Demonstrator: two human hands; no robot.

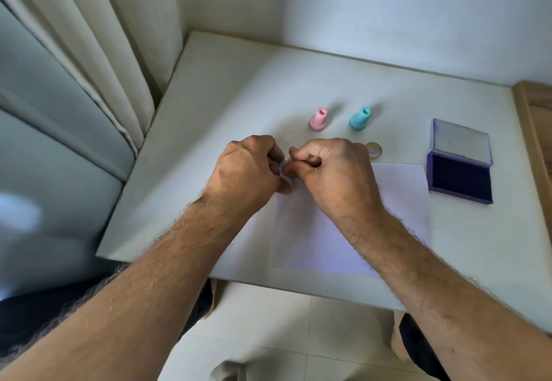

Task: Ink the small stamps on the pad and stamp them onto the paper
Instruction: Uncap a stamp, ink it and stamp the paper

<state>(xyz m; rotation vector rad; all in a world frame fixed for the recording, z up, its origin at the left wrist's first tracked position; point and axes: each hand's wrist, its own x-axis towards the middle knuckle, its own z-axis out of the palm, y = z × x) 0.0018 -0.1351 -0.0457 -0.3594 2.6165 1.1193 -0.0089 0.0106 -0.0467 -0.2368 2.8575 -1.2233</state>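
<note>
My left hand (pixel 248 171) and my right hand (pixel 334 171) meet fingertip to fingertip above the top left corner of the white paper (pixel 400 192). Both pinch one small stamp (pixel 287 168), mostly hidden by the fingers; only a translucent pale part and a yellowish bit show. A pink stamp (pixel 318 119) and a teal stamp (pixel 360 118) stand upright behind the hands. A round yellowish piece (pixel 375 150) lies just behind my right hand. At the right the purple ink pad (pixel 460 180) lies with its clear lid (pixel 461 141) folded back.
The white table (pixel 239 87) sits in a corner, with a wall behind and a curtain (pixel 119 52) along its left edge. A wooden board (pixel 534 129) borders the right side. My knees and the tiled floor show below the table's front edge.
</note>
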